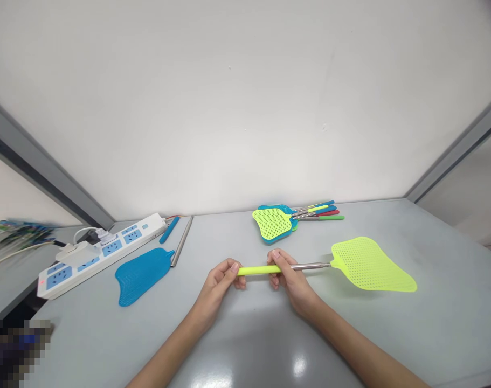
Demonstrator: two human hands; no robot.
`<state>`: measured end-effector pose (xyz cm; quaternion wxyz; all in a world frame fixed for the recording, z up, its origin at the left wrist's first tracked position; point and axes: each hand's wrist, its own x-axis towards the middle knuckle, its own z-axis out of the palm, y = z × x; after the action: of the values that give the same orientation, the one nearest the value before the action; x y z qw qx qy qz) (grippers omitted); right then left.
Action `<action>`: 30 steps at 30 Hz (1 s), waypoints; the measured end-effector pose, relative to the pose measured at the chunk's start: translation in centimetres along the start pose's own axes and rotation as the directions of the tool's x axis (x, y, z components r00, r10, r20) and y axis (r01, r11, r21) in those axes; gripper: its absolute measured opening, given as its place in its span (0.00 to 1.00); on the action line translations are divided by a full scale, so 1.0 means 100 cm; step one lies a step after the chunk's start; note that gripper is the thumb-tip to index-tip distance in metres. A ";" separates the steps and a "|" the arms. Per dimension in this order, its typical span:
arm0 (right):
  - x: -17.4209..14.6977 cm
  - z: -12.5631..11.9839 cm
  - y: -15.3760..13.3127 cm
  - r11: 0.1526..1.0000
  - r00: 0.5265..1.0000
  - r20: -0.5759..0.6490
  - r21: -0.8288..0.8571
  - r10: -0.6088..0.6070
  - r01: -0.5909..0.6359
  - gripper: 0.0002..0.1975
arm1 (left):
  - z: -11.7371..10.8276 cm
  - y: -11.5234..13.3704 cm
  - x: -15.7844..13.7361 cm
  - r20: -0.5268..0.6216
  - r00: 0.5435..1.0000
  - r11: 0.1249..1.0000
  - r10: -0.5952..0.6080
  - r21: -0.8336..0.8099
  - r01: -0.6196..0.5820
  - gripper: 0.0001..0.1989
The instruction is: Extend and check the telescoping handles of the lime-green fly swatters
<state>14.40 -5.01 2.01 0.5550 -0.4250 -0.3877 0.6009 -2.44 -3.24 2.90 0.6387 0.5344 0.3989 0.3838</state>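
"Where's that yellow swatter?"

"Stretched between both hands. The left hand has thumb and fingers closed on the handle's butt; the right hand is curled around its other end, beside the metal shaft. The mesh head juts out to the right of that hand."

"And farther off?"

"Beyond the right hand, a pile of swatters on the table. Left of the left hand, a blue swatter head, a loose rod, a blue handle, then a power strip."
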 end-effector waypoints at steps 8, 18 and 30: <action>0.000 -0.001 0.003 1.000 0.999 0.037 0.009 -0.028 0.028 0.16 | -0.001 -0.001 0.000 0.016 1.000 1.000 0.005 0.017 -0.006 0.11; -0.001 0.000 -0.003 0.990 0.998 0.056 0.141 -0.004 -0.004 0.18 | 0.001 -0.002 0.002 0.037 0.996 0.995 -0.085 -0.042 0.086 0.12; 0.015 -0.024 -0.017 0.877 0.966 -0.257 0.463 -0.009 0.131 0.10 | -0.001 0.001 0.001 -0.006 0.990 0.980 -0.139 -0.143 0.137 0.12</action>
<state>17.24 -3.34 2.65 0.7077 -0.3324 -0.1715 0.5994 -2.46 -3.06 2.97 0.6971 0.4556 0.4115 0.3702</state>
